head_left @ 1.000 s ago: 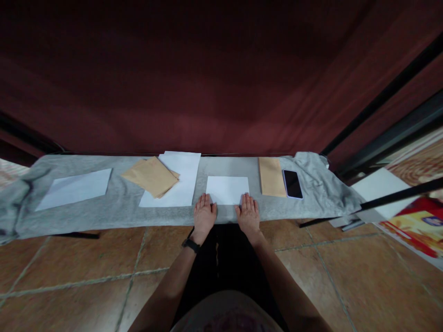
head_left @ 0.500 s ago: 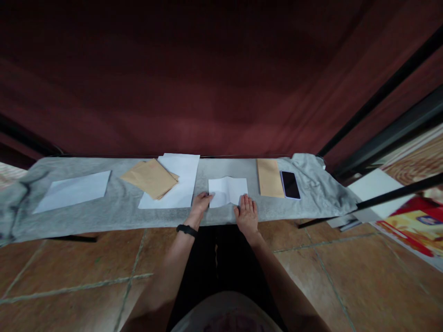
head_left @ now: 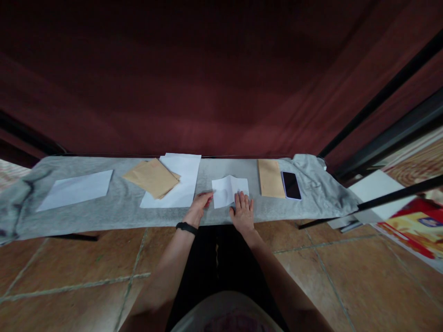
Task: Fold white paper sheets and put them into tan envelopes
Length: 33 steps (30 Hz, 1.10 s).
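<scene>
A small white folded sheet lies on the grey cloth that covers a long narrow table in front of me. My left hand pinches the sheet's left edge and lifts it over toward the right. My right hand lies flat with fingers stretched out on the sheet's lower right part, holding it down. A black band sits on my left wrist.
Left of the sheet lie a large white paper with brown envelopes on it, and a white envelope further left. On the right are a brown envelope and a black phone. A dark red curtain hangs behind; tiled floor lies below.
Both hands lay flat at the sheet's near edge; now the left hand has taken the left edge and is folding it rightward, while the right hand has slid up onto the sheet.
</scene>
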Available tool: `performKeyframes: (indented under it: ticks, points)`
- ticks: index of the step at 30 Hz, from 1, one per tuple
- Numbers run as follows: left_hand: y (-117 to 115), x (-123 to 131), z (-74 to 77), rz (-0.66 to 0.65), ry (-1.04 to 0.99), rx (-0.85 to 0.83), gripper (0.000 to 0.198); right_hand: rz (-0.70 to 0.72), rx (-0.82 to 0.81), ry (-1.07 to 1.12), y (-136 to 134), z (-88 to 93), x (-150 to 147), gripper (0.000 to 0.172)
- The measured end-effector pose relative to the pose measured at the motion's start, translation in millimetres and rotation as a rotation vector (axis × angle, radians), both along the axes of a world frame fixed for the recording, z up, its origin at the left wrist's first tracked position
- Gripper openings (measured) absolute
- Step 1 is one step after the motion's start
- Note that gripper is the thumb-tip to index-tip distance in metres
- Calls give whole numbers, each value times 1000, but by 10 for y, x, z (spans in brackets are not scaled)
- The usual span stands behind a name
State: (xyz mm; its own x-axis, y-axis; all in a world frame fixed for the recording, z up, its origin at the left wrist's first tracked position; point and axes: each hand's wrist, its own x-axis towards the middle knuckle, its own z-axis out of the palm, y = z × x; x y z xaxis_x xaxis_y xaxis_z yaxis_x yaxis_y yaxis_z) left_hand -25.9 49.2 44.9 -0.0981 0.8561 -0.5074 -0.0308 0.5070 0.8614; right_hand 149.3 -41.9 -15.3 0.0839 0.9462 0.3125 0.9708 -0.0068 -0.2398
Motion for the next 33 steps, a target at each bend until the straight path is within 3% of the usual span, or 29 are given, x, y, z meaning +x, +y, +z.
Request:
performKeyframes:
  ticks: [3,11,17,20,24,29,33]
  points:
    - [11,-26,-2,-4,-53,-21,26,67,-20,45,74,56,-88,67]
    - [28,-86,-76,-3,-149,-62,20,37,9,113,277,276,-125,70]
    - [1,-96,-96,38,-246,-59,16,290,-54,138,377,460,-105,59]
    - [-46,-151,-88,100,-309,-42,21,243,-18,434,425,511,-137,45]
    - [-138,-184,-66,160,-380,-51,24,34,152,1070,517,637,-172,33]
    - [-281,73,-2,24,-538,-94,21,-161,271,1808,586,803,-251,26]
    - [-349,329,3,-17,-606,-50,31,-214,277,2086,547,780,-321,24]
